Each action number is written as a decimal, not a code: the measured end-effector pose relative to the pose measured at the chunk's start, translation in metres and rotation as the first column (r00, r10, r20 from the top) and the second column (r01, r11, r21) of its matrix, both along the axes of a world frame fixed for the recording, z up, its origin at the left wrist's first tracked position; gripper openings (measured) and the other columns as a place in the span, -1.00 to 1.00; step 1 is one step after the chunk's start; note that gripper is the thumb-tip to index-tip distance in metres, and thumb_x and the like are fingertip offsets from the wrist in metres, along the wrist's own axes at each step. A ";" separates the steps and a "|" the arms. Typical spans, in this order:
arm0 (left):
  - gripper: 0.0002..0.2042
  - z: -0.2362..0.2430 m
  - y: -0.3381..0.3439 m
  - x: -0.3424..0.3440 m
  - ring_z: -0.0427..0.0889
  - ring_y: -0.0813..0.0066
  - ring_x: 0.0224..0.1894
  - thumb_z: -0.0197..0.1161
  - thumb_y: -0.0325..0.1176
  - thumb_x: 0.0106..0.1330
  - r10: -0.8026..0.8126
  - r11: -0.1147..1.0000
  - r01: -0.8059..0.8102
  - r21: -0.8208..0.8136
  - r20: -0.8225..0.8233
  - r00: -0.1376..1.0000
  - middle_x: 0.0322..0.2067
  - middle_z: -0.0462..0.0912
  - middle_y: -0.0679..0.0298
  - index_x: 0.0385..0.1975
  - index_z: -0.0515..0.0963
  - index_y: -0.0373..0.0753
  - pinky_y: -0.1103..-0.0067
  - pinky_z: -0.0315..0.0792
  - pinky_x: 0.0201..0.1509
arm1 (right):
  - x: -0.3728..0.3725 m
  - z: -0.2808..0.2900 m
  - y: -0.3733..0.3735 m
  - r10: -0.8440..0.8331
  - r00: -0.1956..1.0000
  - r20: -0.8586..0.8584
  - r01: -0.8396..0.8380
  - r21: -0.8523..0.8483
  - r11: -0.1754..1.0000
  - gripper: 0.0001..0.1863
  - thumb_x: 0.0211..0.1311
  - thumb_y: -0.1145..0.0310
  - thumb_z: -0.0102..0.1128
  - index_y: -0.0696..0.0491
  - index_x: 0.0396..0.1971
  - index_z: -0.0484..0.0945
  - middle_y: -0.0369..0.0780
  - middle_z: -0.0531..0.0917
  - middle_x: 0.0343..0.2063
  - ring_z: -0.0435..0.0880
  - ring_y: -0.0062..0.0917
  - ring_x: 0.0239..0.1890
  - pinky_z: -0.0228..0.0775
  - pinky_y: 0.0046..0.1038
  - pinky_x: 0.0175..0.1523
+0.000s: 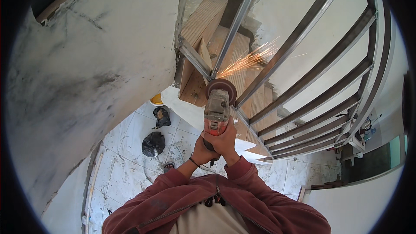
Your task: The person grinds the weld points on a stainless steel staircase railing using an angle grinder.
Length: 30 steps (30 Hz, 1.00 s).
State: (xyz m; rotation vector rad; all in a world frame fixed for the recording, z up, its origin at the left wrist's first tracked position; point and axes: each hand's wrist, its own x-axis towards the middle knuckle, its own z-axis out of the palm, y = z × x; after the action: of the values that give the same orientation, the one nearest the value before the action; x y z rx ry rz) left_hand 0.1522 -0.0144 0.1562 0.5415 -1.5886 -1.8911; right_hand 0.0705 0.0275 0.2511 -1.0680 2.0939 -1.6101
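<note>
Both my hands are wrapped round the body of a dusty red and grey angle grinder (pixel 216 110). My left hand (pixel 201 152) closes on it from the left, low on the handle, and my right hand (pixel 224 139) grips just above on the right. The brown disc (pixel 222 87) at its far end meets the lower rail of a bare metal stair railing (pixel 201 63), near the foot of an upright bar (pixel 238 24). Orange sparks (pixel 249 60) spray away to the upper right. The exact contact point is hidden behind the disc.
Wooden stair treads (pixel 236 47) lie behind the railing, whose several bars (pixel 294 43) fan out to the right. A rough plastered wall (pixel 99 60) bulges in from the left. Black plastic bags (pixel 153 144) and a yellow bucket (pixel 156 99) sit on the dirty tiled floor (pixel 119 156) below.
</note>
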 end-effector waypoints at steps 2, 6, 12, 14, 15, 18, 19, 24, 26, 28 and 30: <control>-0.32 -0.004 0.000 0.001 0.61 0.40 -0.12 0.54 -0.35 -0.38 0.015 0.999 -0.015 -0.028 0.006 1.000 -0.16 0.61 0.17 -0.09 0.47 -0.31 0.48 0.48 -0.02 | 0.001 0.000 -0.001 -0.002 1.000 -0.020 0.002 0.026 1.000 -0.31 -0.37 0.36 0.50 0.19 -0.14 0.35 -0.11 0.61 -0.28 0.61 -0.43 -0.26 0.46 -0.41 -0.12; -0.16 -0.010 -0.003 0.000 0.54 0.36 -0.05 0.59 -0.28 -0.41 -0.078 0.997 0.077 0.019 0.082 0.994 -0.08 0.52 0.15 0.01 0.31 -0.30 0.47 0.44 0.05 | 0.000 -0.004 0.001 -0.010 1.000 0.005 0.010 0.022 1.000 -0.31 -0.37 0.35 0.51 0.19 -0.13 0.35 -0.12 0.61 -0.29 0.61 -0.44 -0.28 0.46 -0.41 -0.13; -0.13 -0.003 0.001 0.004 0.54 0.36 -0.05 0.60 -0.28 -0.42 -0.039 0.999 0.037 0.019 0.083 0.996 -0.07 0.51 0.13 0.03 0.29 -0.31 0.47 0.44 0.05 | -0.003 -0.008 0.000 -0.011 0.998 -0.063 0.011 0.007 1.000 -0.34 -0.36 0.28 0.52 0.17 -0.24 0.31 -0.05 0.64 -0.36 0.68 -0.31 -0.34 0.50 -0.38 -0.21; -0.13 -0.013 0.000 0.002 0.53 0.37 -0.04 0.60 -0.28 -0.42 -0.071 0.996 0.067 0.051 0.066 0.995 -0.07 0.51 0.14 0.03 0.29 -0.30 0.48 0.43 0.06 | -0.002 -0.010 0.000 -0.010 0.999 -0.034 0.009 -0.023 1.000 -0.34 -0.37 0.28 0.53 0.17 -0.24 0.31 -0.05 0.64 -0.37 0.68 -0.29 -0.35 0.50 -0.37 -0.22; -0.13 -0.017 0.001 0.003 0.53 0.37 -0.04 0.60 -0.29 -0.42 -0.085 0.994 0.079 0.080 0.081 0.993 -0.07 0.51 0.15 0.03 0.29 -0.30 0.48 0.42 0.06 | -0.001 -0.011 0.001 -0.009 0.999 -0.034 0.008 -0.020 1.000 -0.34 -0.37 0.28 0.53 0.17 -0.24 0.31 -0.05 0.64 -0.37 0.68 -0.29 -0.35 0.50 -0.37 -0.22; -0.13 -0.018 -0.001 -0.001 0.53 0.37 -0.04 0.59 -0.29 -0.42 -0.096 0.992 0.088 0.089 0.086 0.992 -0.07 0.51 0.16 0.04 0.29 -0.29 0.48 0.42 0.06 | -0.005 -0.012 0.000 -0.004 0.996 -0.094 0.003 -0.005 1.000 -0.32 -0.37 0.29 0.53 0.18 -0.22 0.31 -0.05 0.64 -0.36 0.68 -0.27 -0.34 0.50 -0.36 -0.21; -0.13 -0.017 0.000 -0.001 0.53 0.37 -0.05 0.59 -0.30 -0.42 -0.090 0.994 0.085 0.068 0.084 0.992 -0.08 0.52 0.17 0.04 0.29 -0.28 0.48 0.43 0.05 | -0.005 -0.011 0.000 0.001 0.996 -0.088 -0.001 0.000 1.000 -0.32 -0.37 0.29 0.53 0.19 -0.21 0.31 -0.04 0.64 -0.36 0.68 -0.27 -0.33 0.50 -0.36 -0.20; -0.13 -0.006 0.000 -0.001 0.54 0.39 -0.05 0.58 -0.31 -0.42 -0.093 0.991 0.090 0.095 0.024 0.995 -0.08 0.53 0.18 0.05 0.29 -0.26 0.48 0.43 0.05 | -0.003 -0.006 0.001 0.012 0.997 -0.080 -0.012 -0.003 1.000 -0.29 -0.37 0.29 0.53 0.20 -0.18 0.32 -0.04 0.64 -0.33 0.68 -0.26 -0.30 0.50 -0.35 -0.17; -0.13 -0.007 -0.001 0.000 0.54 0.40 -0.05 0.58 -0.31 -0.42 -0.110 0.989 0.104 0.105 0.044 0.993 -0.08 0.53 0.19 0.05 0.29 -0.26 0.48 0.42 0.06 | -0.005 -0.006 -0.003 0.028 0.989 -0.147 -0.023 0.037 0.999 -0.30 -0.37 0.29 0.53 0.19 -0.17 0.32 -0.05 0.65 -0.32 0.68 -0.25 -0.30 0.50 -0.34 -0.16; -0.13 -0.011 0.000 -0.001 0.54 0.42 -0.04 0.58 -0.32 -0.40 -0.096 0.993 0.092 0.068 0.047 0.994 -0.07 0.52 0.19 0.06 0.28 -0.26 0.48 0.42 0.07 | -0.003 -0.007 0.000 0.021 0.993 -0.114 -0.019 0.022 1.000 -0.30 -0.37 0.29 0.53 0.18 -0.17 0.32 -0.05 0.65 -0.32 0.68 -0.25 -0.29 0.50 -0.34 -0.15; -0.13 -0.011 0.000 -0.004 0.54 0.41 -0.05 0.57 -0.32 -0.40 -0.092 0.993 0.091 0.071 0.013 0.996 -0.07 0.53 0.20 0.07 0.27 -0.26 0.48 0.42 0.07 | -0.004 -0.006 -0.001 0.015 0.996 -0.084 -0.015 0.005 1.000 -0.30 -0.37 0.30 0.53 0.18 -0.16 0.32 -0.05 0.65 -0.32 0.68 -0.25 -0.29 0.50 -0.34 -0.15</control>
State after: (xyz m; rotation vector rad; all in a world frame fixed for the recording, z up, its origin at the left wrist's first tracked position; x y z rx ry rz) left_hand 0.1484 -0.0146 0.1453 0.5234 -1.5869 -2.0211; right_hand 0.0663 0.0267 0.2453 -1.1663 2.1362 -1.5784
